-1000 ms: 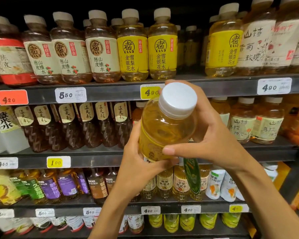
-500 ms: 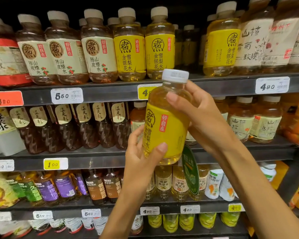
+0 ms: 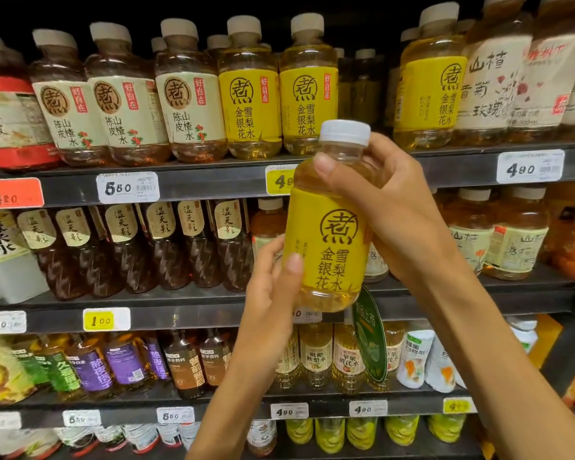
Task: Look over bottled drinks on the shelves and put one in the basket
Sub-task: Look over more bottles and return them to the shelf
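While I hold it up in front of the shelves, the yellow-labelled bottle [image 3: 329,227] stands close to upright, long axis vertical with a slight lean, white cap [image 3: 345,131] pointing up and rounded base down, label facing me.

Item: one clear plastic bottle, squat and round-shouldered, short neck, ribbed white screw cap. Contents: pale golden liquid, see-through above and below the label. Label: smooth matte yellow sleeve around the middle, dark brown characters and a round emblem.

Grip, right hand [image 3: 395,214]: fingers curled round the shoulder and upper body from the right, thumb pressed across the front just below the neck.

Grip, left hand [image 3: 273,293]: curled round the lower left side, thumb lying on the label's edge, fingers behind.

Location: in the air between both hands, level with the second shelf [image 3: 180,307] and overlapping the edge of the top shelf [image 3: 213,184], touching neither.

Behind it: matching yellow bottles [image 3: 279,104] with tan caps on the top shelf, cream-labelled amber bottles [image 3: 127,107] to their left, dark brown bottles [image 3: 166,247] below, price tags [image 3: 128,188] on the grey shelf rails.
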Demonstrator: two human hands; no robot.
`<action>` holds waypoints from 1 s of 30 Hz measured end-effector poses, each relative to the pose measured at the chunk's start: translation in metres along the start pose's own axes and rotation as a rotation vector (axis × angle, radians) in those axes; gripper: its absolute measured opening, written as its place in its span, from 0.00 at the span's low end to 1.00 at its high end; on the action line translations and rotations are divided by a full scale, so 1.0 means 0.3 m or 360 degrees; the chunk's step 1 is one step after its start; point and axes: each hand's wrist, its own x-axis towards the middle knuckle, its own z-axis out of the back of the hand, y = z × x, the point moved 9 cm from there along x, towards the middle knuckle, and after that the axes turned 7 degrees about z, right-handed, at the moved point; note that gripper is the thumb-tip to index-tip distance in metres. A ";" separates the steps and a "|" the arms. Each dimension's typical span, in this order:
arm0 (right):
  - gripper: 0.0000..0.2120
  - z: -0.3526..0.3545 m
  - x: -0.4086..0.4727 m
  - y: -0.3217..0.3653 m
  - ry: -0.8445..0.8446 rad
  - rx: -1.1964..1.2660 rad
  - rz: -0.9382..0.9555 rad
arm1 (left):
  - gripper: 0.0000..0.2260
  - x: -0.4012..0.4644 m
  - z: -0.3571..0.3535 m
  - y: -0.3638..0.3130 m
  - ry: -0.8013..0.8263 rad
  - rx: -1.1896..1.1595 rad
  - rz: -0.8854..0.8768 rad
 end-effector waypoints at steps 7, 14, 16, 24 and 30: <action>0.22 -0.007 0.021 -0.032 0.0146 0.0174 -0.0264 | 0.29 0.017 -0.025 -0.011 -0.0016 0.0040 -0.0047; 0.14 -0.057 0.032 -0.073 0.0341 0.0439 -0.0370 | 0.47 0.010 -0.065 0.059 0.0231 -0.0601 0.0309; 0.12 -0.052 0.037 -0.062 0.0317 0.0444 -0.0312 | 0.44 0.015 -0.065 0.049 0.0211 -0.0614 0.0259; 0.18 0.008 0.038 -0.025 -0.0070 0.0015 -0.0042 | 0.34 0.034 -0.037 -0.015 -0.0073 0.0044 -0.0124; 0.24 0.011 0.054 -0.022 0.0158 0.0090 -0.0105 | 0.33 0.059 -0.035 -0.047 0.0086 -0.0044 -0.0160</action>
